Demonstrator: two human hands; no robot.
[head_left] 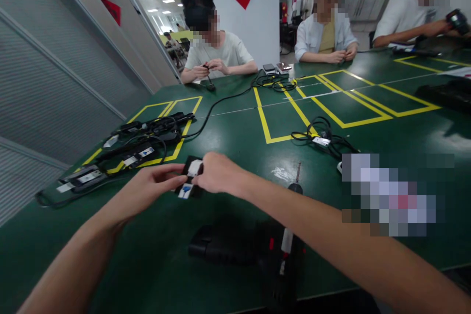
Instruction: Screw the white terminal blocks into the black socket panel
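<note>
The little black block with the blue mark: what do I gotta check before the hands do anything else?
1. Left hand has the black block: ok, thumb and fingers are on it.
2. Right hand has a firm grip: cannot tell, its curled fingers hide that.
3. White label with the blue mark showing: ok, it's in plain sight.
4. Power tool put down: ok, it's on the table, in neither hand.
5. Whole tool in sight: not ok, the right forearm covers part.
6. Block lifted off the table: cannot tell.
</note>
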